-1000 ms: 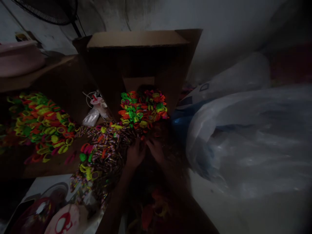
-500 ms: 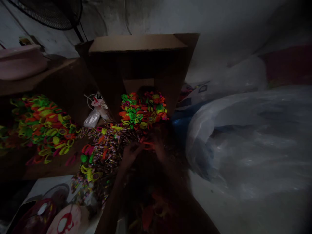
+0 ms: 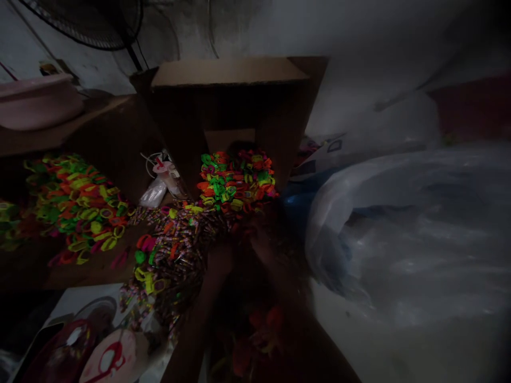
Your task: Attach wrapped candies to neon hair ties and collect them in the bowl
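In the dim middle of the view, my left hand [image 3: 219,258] is bent at the edge of a heap of small wrapped candies [image 3: 181,239]; shadow hides its fingers. Just to its right, my right hand [image 3: 260,242] has its fingers closed at a dark orange toy watch [image 3: 245,231], blurred and poorly lit. Beyond both hands, a pile of neon toy watches [image 3: 227,183] in green, orange and yellow fills the mouth of an open cardboard box [image 3: 229,72]. Several loose watches, such as a yellow one [image 3: 146,279], lie left of the candies.
A larger heap of toy watches [image 3: 80,202] lies at left. A drink cup [image 3: 170,175] stands beside a small plastic bag [image 3: 154,192]. A big clear plastic sack [image 3: 407,229] bulges at right. A pink basin [image 3: 40,101] and a fan [image 3: 88,21] are at upper left.
My left hand has drawn down and away from the orange toy watch that was between both hands. My right hand stays near the same spot. The view has shifted slightly.
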### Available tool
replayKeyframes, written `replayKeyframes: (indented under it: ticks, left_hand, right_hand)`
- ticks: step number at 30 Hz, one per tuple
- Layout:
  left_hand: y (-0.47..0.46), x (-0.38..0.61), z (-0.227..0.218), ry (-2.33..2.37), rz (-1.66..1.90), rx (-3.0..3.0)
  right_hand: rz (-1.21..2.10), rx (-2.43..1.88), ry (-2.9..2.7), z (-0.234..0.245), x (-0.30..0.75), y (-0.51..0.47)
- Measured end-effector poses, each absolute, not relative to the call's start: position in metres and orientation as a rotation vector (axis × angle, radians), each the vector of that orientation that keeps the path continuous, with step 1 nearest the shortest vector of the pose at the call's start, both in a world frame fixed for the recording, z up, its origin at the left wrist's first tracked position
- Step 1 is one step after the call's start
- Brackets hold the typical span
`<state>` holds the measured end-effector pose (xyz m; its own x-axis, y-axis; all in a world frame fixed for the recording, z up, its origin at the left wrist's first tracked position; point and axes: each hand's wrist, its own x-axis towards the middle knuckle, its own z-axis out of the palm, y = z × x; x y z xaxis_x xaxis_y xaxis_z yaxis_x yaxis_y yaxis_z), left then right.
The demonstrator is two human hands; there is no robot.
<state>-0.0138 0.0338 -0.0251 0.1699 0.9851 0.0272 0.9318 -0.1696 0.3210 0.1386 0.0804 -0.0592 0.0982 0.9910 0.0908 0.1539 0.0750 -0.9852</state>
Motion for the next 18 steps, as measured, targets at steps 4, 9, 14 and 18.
replayKeyframes:
  ticks: [4,9,14,18]
  left_hand:
    - [0.031,-0.006,-0.016,1.956,0.345,2.139]
    - [0.035,-0.002,-0.006,1.75,0.91,1.909]
    - [0.034,0.002,-0.004,1.586,1.134,1.861]
    - [0.033,0.003,0.001,1.661,1.231,1.813]
  right_hand:
    - [1.063,-1.138,-1.149,-0.05,0.139,0.083]
    - [1.301,-0.985,-0.899,-0.049,0.132,0.083]
    - [1.425,-1.011,-0.935,-0.053,0.125,0.086]
    - [1.374,-1.081,-0.987,-0.057,0.125,0.086]
